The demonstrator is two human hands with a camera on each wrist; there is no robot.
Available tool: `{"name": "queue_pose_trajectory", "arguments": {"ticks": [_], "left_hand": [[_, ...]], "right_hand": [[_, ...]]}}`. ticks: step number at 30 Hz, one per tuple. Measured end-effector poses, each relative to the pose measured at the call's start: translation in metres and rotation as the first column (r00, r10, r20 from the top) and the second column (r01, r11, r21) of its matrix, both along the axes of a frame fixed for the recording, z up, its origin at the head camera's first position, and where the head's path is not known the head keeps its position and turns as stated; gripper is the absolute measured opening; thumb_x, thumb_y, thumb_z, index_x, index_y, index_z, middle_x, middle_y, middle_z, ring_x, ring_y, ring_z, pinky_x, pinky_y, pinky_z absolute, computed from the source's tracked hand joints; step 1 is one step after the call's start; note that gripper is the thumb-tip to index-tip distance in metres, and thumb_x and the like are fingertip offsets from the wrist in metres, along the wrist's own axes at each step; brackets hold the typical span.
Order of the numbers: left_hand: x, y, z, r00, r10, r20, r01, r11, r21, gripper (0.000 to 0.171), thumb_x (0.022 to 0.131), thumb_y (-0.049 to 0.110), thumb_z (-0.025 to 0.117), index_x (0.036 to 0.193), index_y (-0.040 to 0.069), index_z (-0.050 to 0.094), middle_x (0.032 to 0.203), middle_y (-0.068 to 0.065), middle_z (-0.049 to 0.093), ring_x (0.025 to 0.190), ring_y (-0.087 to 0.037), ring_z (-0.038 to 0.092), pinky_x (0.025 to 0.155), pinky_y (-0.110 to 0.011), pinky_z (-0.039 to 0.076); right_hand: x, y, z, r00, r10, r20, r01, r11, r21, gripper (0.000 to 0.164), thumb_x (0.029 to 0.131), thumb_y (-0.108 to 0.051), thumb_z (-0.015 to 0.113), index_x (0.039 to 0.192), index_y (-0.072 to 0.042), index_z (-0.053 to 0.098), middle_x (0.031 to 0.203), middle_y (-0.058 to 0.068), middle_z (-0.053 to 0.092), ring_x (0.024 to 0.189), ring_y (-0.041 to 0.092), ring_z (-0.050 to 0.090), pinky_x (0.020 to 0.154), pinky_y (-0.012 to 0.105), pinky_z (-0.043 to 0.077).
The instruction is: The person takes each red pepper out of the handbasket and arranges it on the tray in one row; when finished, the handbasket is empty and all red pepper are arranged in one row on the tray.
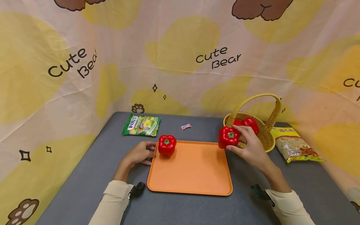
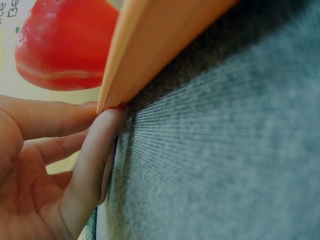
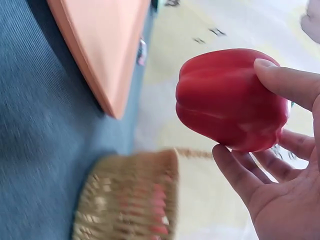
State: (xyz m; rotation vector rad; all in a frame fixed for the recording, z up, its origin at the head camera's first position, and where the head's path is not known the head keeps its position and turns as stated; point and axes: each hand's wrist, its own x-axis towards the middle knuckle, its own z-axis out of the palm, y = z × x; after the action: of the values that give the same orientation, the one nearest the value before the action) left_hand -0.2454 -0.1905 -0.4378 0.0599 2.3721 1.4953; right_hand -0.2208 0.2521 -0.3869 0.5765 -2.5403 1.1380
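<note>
My right hand [image 1: 251,148] grips a red bell pepper [image 1: 228,137] between thumb and fingers, held up over the far right corner of the orange tray [image 1: 194,168]. In the right wrist view that pepper [image 3: 230,100] hangs clear of the table, above the basket's level. At the tray's left edge my left hand [image 1: 140,153] pinches the rim, thumb below and fingertips above in the left wrist view. Another red bell pepper [image 1: 167,145] stands on the tray's far left corner, close to the left fingers. A wicker basket [image 1: 265,140] with more red peppers [image 1: 250,124] sits just behind my right hand.
At the back left of the grey table [image 1: 185,207] lies a green candy bag [image 1: 142,125]. A small pink wrapped candy [image 1: 186,126] is behind the tray. Right of the basket rests a yellow-edged food packet [image 1: 296,145]. The basket's tall handle [image 1: 277,109] arches upward.
</note>
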Motion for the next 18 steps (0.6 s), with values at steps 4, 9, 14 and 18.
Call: {"name": "queue_pose_trajectory", "arguments": {"ticks": [4,9,14,18], "left_hand": [[-0.001,0.0,-0.001,1.0,-0.001,0.0,0.001,1.0,0.001,0.057,0.096,0.004,0.066,0.151,-0.006,0.05,0.136,-0.024,0.059,0.102,-0.026,0.071,0.071,-0.041,0.067],[-0.001,0.0,0.0,1.0,0.002,0.003,-0.002,1.0,0.002,0.057,0.096,0.003,0.066,0.151,-0.006,0.051,0.136,-0.024,0.059,0.101,-0.027,0.071,0.071,-0.041,0.067],[0.0,0.0,0.0,1.0,-0.002,-0.001,0.002,1.0,0.0,0.057,0.096,0.003,0.065,0.15,-0.006,0.051,0.136,-0.024,0.059,0.101,-0.027,0.071,0.071,-0.042,0.067],[0.0,0.0,0.0,1.0,0.001,0.004,-0.001,1.0,-0.004,0.058,0.096,0.003,0.065,0.151,-0.006,0.051,0.136,-0.024,0.059,0.102,-0.027,0.071,0.071,-0.041,0.067]], "right_hand": [[-0.006,-0.016,-0.009,0.998,0.033,0.047,-0.035,0.999,0.032,0.082,0.082,-0.015,0.092,0.152,0.001,0.051,0.141,0.022,0.047,0.127,0.043,0.056,0.102,0.06,0.055],[-0.013,-0.036,-0.016,0.993,0.084,0.079,-0.087,0.995,0.04,0.081,0.082,-0.017,0.093,0.15,0.001,0.053,0.141,0.021,0.046,0.129,0.042,0.055,0.103,0.059,0.056],[-0.017,-0.055,-0.02,0.987,0.127,0.103,-0.13,0.991,0.024,0.077,0.082,-0.016,0.093,0.147,0.001,0.054,0.14,0.019,0.047,0.127,0.039,0.057,0.104,0.055,0.057],[-0.02,-0.069,-0.023,0.979,0.16,0.13,-0.164,0.986,0.02,0.077,0.082,-0.014,0.092,0.146,0.001,0.053,0.14,0.018,0.049,0.125,0.036,0.06,0.104,0.051,0.058]]}}
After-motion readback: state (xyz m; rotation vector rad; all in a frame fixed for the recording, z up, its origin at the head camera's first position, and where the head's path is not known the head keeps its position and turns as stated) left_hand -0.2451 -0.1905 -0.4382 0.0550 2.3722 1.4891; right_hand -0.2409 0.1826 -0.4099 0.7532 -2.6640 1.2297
